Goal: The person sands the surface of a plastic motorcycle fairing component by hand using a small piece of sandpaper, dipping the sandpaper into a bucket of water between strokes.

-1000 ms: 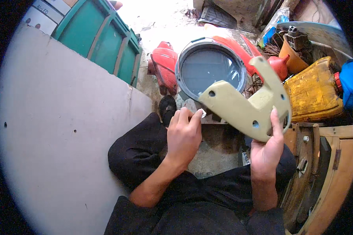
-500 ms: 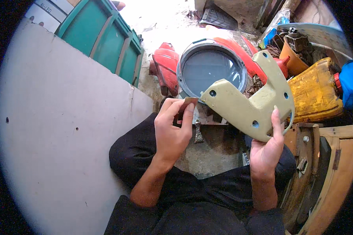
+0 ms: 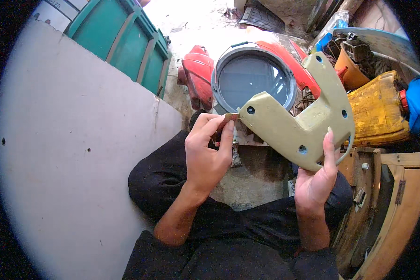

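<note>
An olive-beige moulded plastic panel, angular with several screw holes, is held up in front of me. My right hand grips its lower edge, the thumb lying on its face and the other fingers hidden behind. Pinched between the thumb and fingers of my left hand is a small folded brown piece of sandpaper. The sandpaper meets the panel's left tip, just beside a screw hole. Whether it presses on the face or the edge I cannot tell.
Beyond the panel stands a bucket of greyish water, with red plastic body panels around it. A dirty yellow jerrycan and an orange container crowd the right. A white wall runs along my left; a wooden cabinet is at lower right.
My left hand and the sandpaper have shifted slightly right, closer onto the panel's tip. The panel's right side has moved slightly right. Both grips look the same.
</note>
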Motion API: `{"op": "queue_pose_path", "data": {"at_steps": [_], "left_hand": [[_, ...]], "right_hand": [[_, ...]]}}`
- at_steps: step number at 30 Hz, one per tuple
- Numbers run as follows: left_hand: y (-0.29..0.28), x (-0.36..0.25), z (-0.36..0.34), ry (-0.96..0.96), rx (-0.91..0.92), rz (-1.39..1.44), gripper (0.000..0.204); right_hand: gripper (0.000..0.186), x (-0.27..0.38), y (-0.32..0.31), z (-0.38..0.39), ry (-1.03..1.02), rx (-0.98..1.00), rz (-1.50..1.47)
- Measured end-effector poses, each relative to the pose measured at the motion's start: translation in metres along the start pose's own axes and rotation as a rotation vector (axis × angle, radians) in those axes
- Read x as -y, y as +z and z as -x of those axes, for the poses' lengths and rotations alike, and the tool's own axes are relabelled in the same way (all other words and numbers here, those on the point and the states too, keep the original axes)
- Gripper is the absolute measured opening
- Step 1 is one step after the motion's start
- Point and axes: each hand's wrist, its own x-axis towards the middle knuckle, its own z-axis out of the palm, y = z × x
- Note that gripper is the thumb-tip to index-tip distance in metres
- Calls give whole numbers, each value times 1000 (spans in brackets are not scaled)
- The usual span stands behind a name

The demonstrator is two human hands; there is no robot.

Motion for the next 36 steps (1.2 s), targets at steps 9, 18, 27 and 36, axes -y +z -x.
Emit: {"op": "queue_pose_path", "data": {"at_steps": [9, 18, 27, 36], "left_hand": [[2, -3, 1, 41, 45, -13, 13], [0, -19, 6, -31, 425, 145, 12], [-10, 1, 1, -231, 228, 316, 17], [0, 1, 2, -59, 7, 152, 14]], "right_hand": [[46, -1, 8, 9, -46, 24, 10], [46, -8, 5, 4, -52, 39, 59], [46, 0, 3, -1, 0, -38, 5], [47, 1, 0, -3, 57, -45, -32]]}}
